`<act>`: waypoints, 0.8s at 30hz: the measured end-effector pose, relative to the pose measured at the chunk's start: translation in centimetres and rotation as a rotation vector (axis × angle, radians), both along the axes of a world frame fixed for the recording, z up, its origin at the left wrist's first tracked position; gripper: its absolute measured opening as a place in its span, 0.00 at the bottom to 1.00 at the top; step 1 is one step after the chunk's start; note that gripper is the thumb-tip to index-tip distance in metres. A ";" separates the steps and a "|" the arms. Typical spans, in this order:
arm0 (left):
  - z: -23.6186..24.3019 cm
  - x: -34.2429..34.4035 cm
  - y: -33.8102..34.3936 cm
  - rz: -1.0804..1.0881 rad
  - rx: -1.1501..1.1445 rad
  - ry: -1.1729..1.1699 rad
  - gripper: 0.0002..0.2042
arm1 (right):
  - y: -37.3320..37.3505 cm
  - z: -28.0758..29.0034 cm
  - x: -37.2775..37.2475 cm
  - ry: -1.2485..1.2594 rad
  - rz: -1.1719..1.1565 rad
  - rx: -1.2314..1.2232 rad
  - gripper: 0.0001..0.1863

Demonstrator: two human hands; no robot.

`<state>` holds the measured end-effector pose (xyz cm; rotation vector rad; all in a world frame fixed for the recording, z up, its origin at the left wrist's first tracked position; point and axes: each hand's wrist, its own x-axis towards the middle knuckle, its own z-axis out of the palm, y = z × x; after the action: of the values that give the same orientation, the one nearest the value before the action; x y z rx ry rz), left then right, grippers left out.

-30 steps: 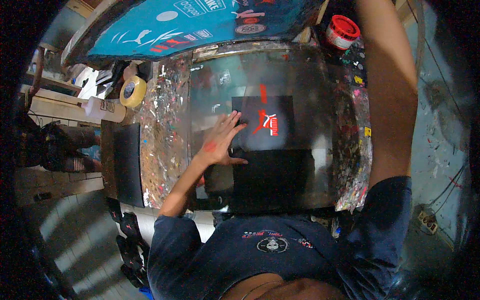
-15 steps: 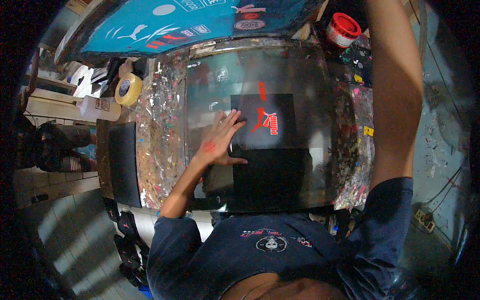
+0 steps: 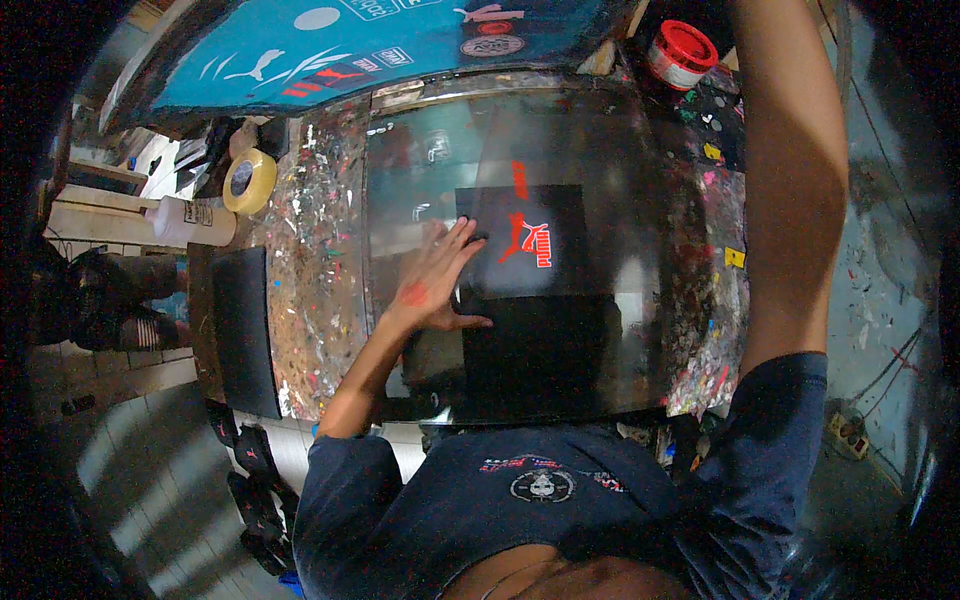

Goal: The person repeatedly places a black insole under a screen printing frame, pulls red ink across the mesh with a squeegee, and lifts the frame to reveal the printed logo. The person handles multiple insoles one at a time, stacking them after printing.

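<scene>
Compared with the frame one second earlier, I observe the tape roll (image 3: 262, 186) and the bottle (image 3: 204, 222) farther left in the picture. The blue screen (image 3: 400, 42) sits slightly higher and farther left along the upper edge. The right forearm (image 3: 790, 200) is displaced slightly to the right and runs out through the upper edge; the right hand lies outside my view, so I cannot tell the state of its fingers. The left hand (image 3: 428, 282) keeps nearly the same position and posture.

I locate the dark panel (image 3: 522, 268) at the centre of the frame, on a glossy plate (image 3: 625, 190) set on the paint-spattered tabletop (image 3: 318, 225). The panel is matt, near-black and straight-edged, with its upper edge nearly level. At right of its centre it carries a print (image 3: 541, 246): a small red block edged in white, with a leaping-animal figure above. A red figure shows immediately left of the print.

The left hand's fingers are extended, with the thumb spread wide below; the fingertips overlap the panel's left edge and appear to touch it, gripping nothing.
</scene>
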<state>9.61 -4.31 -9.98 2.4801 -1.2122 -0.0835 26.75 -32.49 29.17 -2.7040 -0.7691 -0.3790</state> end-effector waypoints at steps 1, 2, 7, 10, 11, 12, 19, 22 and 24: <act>0.0 -0.1 0.1 0.005 0.003 -0.001 0.58 | 0.0 0.1 -0.5 0.000 0.018 -0.002 0.35; 0.0 -0.2 0.2 0.010 0.006 -0.003 0.58 | -0.3 0.3 -1.3 0.001 0.037 -0.004 0.35; 0.0 -0.1 0.1 0.002 -0.011 0.005 0.58 | 0.0 0.4 -1.7 -0.059 -0.034 -0.030 0.34; 0.3 -0.2 0.0 0.004 -0.006 0.012 0.58 | -0.1 0.7 -2.0 0.007 0.029 -0.016 0.34; 0.4 -0.3 0.0 0.006 -0.003 0.017 0.58 | -0.5 1.2 -2.6 0.065 0.099 -0.005 0.34; 0.4 -0.3 0.0 0.004 -0.004 0.011 0.58 | -0.5 1.3 -2.7 0.069 0.101 -0.006 0.34; 0.2 -0.4 0.0 0.005 -0.036 0.012 0.58 | -0.6 0.7 -0.7 -0.058 0.022 -0.057 0.36; -0.2 -0.2 0.2 0.006 -0.048 -0.031 0.55 | -0.8 1.0 -0.2 -0.044 0.031 -0.066 0.42; -0.2 -0.6 0.0 0.047 -0.072 -0.095 0.50 | -0.3 0.5 0.1 -0.116 -0.043 -0.088 0.46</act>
<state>9.03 -4.26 -10.16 2.4730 -1.1725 0.0899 26.82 -32.83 29.67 -2.8051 -0.7765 -0.5278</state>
